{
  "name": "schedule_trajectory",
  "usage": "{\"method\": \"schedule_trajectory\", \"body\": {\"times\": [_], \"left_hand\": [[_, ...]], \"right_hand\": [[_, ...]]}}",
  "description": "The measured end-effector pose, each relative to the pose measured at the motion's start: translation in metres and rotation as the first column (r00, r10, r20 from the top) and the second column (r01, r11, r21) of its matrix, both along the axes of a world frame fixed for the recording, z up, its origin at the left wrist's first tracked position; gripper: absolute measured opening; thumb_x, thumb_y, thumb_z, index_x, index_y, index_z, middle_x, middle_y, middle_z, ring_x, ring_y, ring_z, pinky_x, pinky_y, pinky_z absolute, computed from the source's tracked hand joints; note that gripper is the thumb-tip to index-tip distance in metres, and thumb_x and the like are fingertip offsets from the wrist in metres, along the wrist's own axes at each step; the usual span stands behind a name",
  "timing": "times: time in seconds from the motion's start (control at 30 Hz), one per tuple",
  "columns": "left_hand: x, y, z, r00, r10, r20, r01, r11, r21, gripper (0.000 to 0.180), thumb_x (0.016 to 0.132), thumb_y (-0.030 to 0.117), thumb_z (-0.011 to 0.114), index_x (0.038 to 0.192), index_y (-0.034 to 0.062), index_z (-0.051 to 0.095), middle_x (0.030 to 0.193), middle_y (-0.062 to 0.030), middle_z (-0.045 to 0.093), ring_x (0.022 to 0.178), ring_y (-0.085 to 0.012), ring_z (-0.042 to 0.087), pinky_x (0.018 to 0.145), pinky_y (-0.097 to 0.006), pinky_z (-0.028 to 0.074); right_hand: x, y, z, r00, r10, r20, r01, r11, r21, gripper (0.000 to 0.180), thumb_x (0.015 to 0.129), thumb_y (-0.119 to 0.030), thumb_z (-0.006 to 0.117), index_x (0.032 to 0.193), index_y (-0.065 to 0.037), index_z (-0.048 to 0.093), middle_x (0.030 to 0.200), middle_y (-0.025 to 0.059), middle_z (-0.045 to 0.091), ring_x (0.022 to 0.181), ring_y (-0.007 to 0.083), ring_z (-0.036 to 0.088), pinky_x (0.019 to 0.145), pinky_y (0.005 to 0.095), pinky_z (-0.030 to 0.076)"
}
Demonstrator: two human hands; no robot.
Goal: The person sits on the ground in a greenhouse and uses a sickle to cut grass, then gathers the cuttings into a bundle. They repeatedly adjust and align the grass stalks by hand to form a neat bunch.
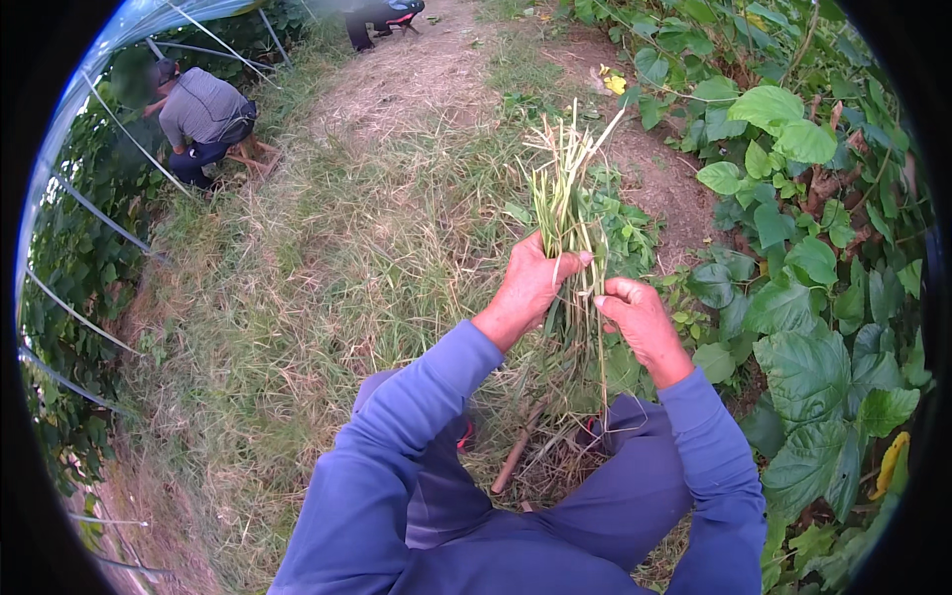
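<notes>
A bundle of long grass stalks [567,213] stands upright in front of the person, green in its middle, pale and dry at the splayed tips, its lower ends trailing down toward the lap. The left hand [531,283] is clenched around the stalks at mid-height, thumb laid across the front, and carries the bundle. The right hand [635,315] sits just beside it, a little lower, with fingers curled and pinching a few thin strands at the bundle's right edge; whether it also grips the main sheaf cannot be told. As a judgement, the gathering looks well along, since a full handful is already collected and held together, while the sorting or tidying of loose strands seems unfinished: the tips fan out unevenly and stray blades hang free below the hands. Both forearms wear blue sleeves [416,426], and the person's knees frame a patch of dry litter with a brown stick [516,451] lying on it. Beyond lies a mound of dry, cut grass [327,258], with broad-leaved green vines [813,327] close on the right. Well apart, at upper left, another person in a grey shirt [203,109] crouches near a greenhouse frame [89,213].
</notes>
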State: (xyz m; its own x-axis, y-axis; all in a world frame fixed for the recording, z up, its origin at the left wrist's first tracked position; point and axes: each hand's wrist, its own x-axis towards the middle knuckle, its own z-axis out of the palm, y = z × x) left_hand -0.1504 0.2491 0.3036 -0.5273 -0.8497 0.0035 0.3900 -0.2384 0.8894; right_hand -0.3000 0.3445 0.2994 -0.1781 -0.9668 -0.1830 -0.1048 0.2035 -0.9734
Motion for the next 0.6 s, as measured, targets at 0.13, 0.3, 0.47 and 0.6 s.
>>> {"method": "schedule_trajectory", "body": {"times": [0.13,0.3,0.47,0.6], "left_hand": [[-0.004,-0.001,-0.006,1.0,-0.005,0.003,0.005,1.0,-0.003,0.025,0.08,0.0,0.066,0.104,-0.0005,0.058,0.092,-0.0066,0.065,0.078,-0.013,0.062,0.072,-0.029,0.053],[-0.011,0.002,-0.01,0.999,-0.007,0.042,0.008,1.0,-0.015,0.024,0.079,0.001,0.068,0.102,-0.0009,0.06,0.091,-0.0053,0.065,0.077,-0.0125,0.061,0.071,-0.028,0.051],[-0.015,0.006,-0.012,0.995,-0.035,0.092,0.034,0.999,0.022,0.029,0.078,0.001,0.069,0.106,-0.0014,0.059,0.094,-0.006,0.065,0.08,-0.013,0.061,0.073,-0.028,0.05],[-0.014,0.007,-0.004,0.997,-0.02,0.072,0.019,1.0,0.018,0.031,0.077,-0.001,0.066,0.108,-0.0019,0.059,0.094,-0.0067,0.065,0.08,-0.0139,0.061,0.072,-0.028,0.051]], "right_hand": [[-0.011,-0.001,-0.009,1.0,0.022,-0.004,-0.022,1.0,0.02,0.02,0.086,-0.013,0.06,0.101,0.0,0.061,0.084,-0.0022,0.058,0.072,0.0061,0.052,0.062,0.0253,0.046],[-0.006,-0.002,-0.013,0.999,0.038,-0.011,-0.038,0.998,-0.059,0.016,0.086,-0.011,0.06,0.097,-0.001,0.062,0.081,-0.0017,0.059,0.071,0.0061,0.051,0.061,0.0239,0.044],[-0.014,-0.001,-0.025,0.999,0.028,-0.027,-0.03,0.996,-0.082,0.012,0.086,-0.008,0.06,0.094,0.0,0.062,0.079,-0.0012,0.059,0.066,0.0059,0.051,0.06,0.0246,0.044],[-0.022,0.0,-0.019,0.984,-0.09,0.153,0.099,0.994,-0.054,0.008,0.088,-0.007,0.056,0.092,-0.002,0.06,0.077,0.0016,0.059,0.058,0.0094,0.054,0.05,0.0254,0.046]]}}
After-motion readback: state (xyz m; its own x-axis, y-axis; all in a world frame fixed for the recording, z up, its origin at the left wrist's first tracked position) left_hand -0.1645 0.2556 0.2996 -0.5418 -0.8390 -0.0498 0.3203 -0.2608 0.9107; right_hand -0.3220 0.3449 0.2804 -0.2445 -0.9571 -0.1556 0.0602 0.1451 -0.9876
